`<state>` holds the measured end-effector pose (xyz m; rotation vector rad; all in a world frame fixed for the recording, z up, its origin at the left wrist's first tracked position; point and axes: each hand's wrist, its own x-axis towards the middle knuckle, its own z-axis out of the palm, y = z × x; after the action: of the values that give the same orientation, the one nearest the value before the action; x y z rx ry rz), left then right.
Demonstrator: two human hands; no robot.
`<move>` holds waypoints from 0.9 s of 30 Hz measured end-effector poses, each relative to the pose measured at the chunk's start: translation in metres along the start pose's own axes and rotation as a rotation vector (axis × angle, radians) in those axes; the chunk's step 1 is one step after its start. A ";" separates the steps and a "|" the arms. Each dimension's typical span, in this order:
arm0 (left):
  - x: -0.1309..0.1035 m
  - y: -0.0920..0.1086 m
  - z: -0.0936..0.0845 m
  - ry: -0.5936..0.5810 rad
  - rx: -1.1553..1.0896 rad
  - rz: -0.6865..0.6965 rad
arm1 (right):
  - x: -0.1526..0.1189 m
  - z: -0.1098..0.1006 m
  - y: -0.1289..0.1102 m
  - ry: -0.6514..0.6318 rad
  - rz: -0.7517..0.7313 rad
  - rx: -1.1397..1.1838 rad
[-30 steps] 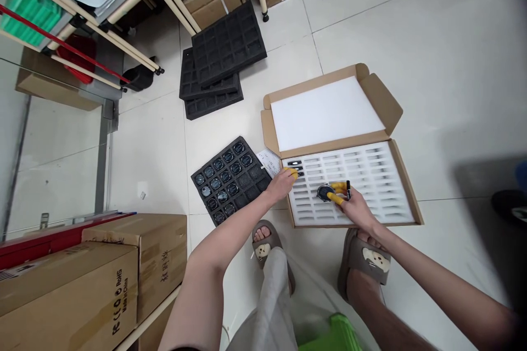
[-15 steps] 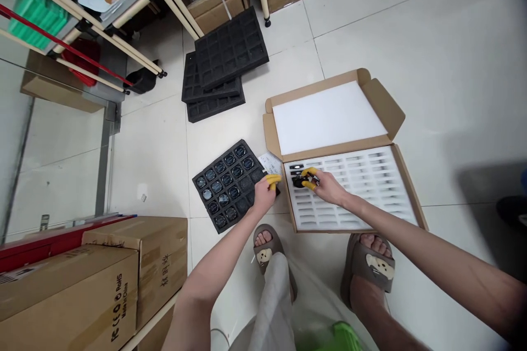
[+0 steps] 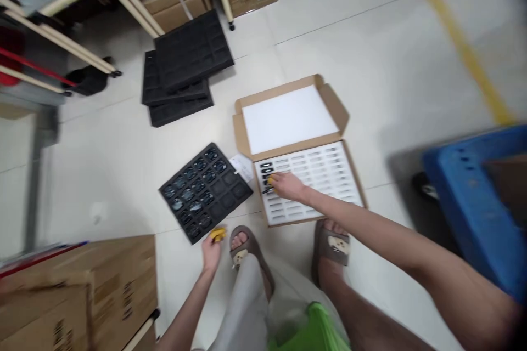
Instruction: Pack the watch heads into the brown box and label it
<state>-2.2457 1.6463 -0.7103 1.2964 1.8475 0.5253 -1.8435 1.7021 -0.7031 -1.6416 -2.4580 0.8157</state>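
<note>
My right hand [image 3: 288, 185], with yellow covers on its fingertips, is closed on a small black piece [image 3: 268, 189] at the left edge of the white slotted foam [image 3: 317, 181]. Two dark pieces [image 3: 267, 168] stand in the slots just above it. The foam lies inside an opened flat cardboard box [image 3: 358, 175]. My left hand [image 3: 213, 247], also with yellow fingertips, has its fingers drawn together by the lower corner of a black foam tray [image 3: 224, 205]. Whatever it may hold is too blurred to make out. Several round, dark, shiny pieces [image 3: 200, 184] fill the tray's left and upper pockets; those at its right are bare.
Stacked black foam trays [image 3: 189, 60] lie on the floor at the back, beside a shelf rack [image 3: 132, 0]. Cardboard boxes [image 3: 119, 285] stand at lower left. On the right is a blue plastic pallet or cart [image 3: 465, 186]. A white paper [image 3: 242, 166] lies between tray and box.
The view has swung right, bringing the blue object into sight. My left hand has moved from the tray's right side down to its lower corner. My right hand stays at the foam's left slots.
</note>
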 end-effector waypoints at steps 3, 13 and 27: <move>0.011 -0.009 -0.011 0.062 0.018 -0.073 | 0.007 0.001 0.000 -0.019 0.033 0.031; 0.055 -0.034 -0.056 0.182 0.195 -0.139 | 0.009 0.010 0.017 -0.058 0.074 0.100; 0.072 -0.018 -0.071 0.347 0.205 -0.170 | 0.005 0.022 -0.018 0.163 0.151 0.316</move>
<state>-2.3237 1.7126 -0.7076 1.2204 2.3277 0.5033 -1.8685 1.6931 -0.7150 -1.7106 -1.9970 0.9854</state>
